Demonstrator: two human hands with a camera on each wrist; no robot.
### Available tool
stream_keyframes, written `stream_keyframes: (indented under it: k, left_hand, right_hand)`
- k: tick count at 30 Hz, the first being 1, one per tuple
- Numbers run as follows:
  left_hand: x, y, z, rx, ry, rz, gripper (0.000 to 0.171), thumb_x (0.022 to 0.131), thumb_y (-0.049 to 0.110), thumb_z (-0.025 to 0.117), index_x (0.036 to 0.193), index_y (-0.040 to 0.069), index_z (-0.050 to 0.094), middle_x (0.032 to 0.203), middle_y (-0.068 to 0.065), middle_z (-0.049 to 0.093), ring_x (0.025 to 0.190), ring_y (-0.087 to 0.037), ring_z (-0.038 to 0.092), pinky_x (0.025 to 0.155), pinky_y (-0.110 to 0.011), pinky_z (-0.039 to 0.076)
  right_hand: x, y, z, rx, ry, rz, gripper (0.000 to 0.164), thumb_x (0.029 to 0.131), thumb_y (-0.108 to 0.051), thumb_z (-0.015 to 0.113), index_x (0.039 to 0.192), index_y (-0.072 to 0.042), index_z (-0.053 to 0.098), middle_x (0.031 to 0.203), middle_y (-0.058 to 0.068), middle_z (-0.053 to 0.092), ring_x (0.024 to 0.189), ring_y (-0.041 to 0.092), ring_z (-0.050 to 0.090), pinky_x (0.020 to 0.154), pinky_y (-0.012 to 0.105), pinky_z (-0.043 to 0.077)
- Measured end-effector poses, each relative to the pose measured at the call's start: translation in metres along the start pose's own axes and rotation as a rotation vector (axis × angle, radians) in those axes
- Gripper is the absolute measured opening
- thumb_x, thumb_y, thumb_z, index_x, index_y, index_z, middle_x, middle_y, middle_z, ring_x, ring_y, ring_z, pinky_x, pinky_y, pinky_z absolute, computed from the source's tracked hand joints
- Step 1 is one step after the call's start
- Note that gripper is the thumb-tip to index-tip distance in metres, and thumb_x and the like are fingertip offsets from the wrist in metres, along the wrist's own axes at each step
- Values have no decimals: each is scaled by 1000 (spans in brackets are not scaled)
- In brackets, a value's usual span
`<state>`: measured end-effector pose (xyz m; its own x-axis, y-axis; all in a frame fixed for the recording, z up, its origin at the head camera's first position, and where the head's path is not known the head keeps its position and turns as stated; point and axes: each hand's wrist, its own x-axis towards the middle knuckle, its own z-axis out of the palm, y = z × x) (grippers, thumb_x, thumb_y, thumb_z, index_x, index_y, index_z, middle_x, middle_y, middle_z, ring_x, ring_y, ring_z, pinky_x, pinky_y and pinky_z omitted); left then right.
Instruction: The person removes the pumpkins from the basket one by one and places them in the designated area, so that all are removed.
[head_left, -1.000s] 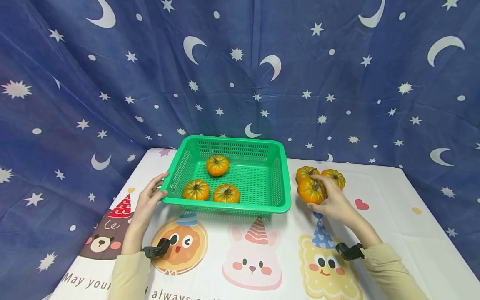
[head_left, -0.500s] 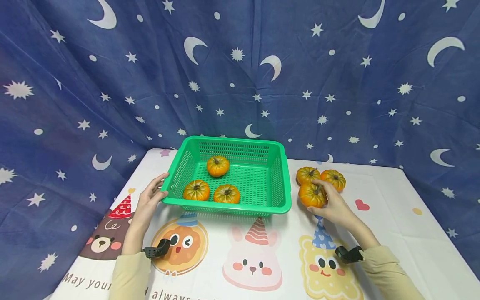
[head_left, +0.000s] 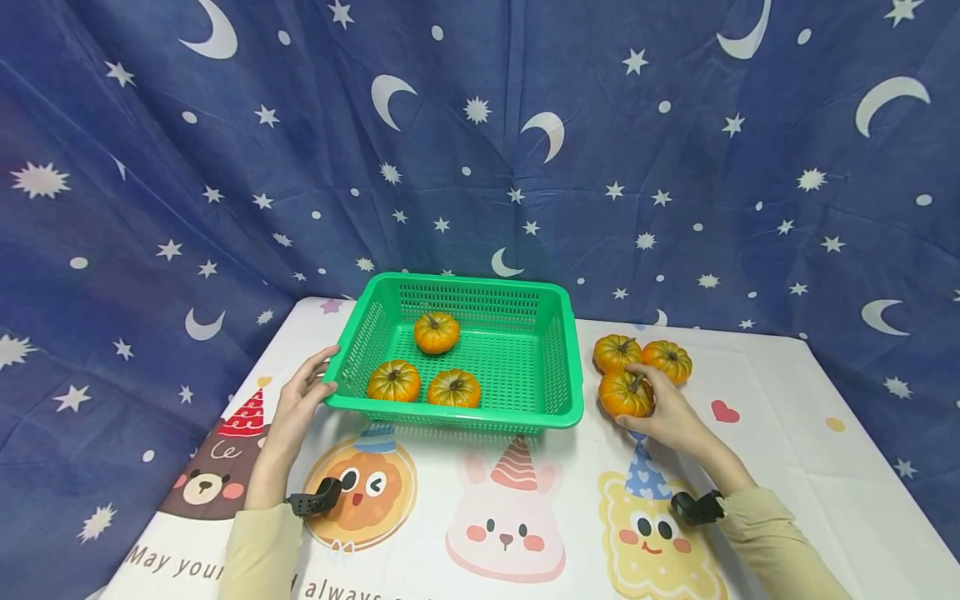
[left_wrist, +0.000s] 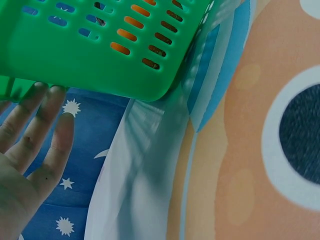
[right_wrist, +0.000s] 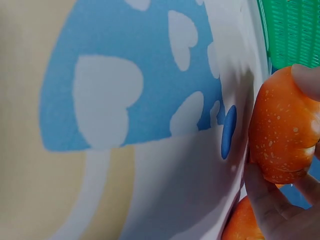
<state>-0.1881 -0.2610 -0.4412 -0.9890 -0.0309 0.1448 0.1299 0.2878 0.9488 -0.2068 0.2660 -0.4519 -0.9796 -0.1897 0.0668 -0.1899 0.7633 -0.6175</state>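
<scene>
My right hand holds a small orange pumpkin between thumb and fingers, right of the green basket. Its speckled orange side shows large in the right wrist view, low over the tablecloth. Behind it sit two more pumpkins, one at the back left and one at the back right. My left hand touches the left end of the green basket. In the left wrist view, the fingers reach up fairly straight, with their tips at the basket's rim. The left thumb is not clearly seen there.
Inside the basket lie three pumpkins: one at the back, one at the front left, one at the front middle. A white tablecloth with cartoon prints covers the table. A blue star-patterned curtain hangs behind.
The right hand has drawn the pumpkin it holds slightly towards the table's front, away from the two behind it. Left hand and basket stay in place.
</scene>
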Motion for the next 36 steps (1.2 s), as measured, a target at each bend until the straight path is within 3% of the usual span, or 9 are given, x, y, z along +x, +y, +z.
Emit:
stream_keyframes:
  k: [12,36]
  left_hand:
    - [-1,0,0,3,2,2,51,96,8,46,147,15,40,123,2,50,107,4,52,85,-13,41]
    - [1,0,0,-3,5,2,52,96,7,46,146,15,41,119,5,51,102,4,55,84,-14,42]
  right_hand:
    - [0,4,2,-4,-10,2,80,74,-18,81,138,-3,35,136,27,41,125,47,42,104,65,31]
    - [-2,4,0,-18,-51,67,85,78,-33,79,143,-5,32,140,28,37,127,48,39,103,68,29]
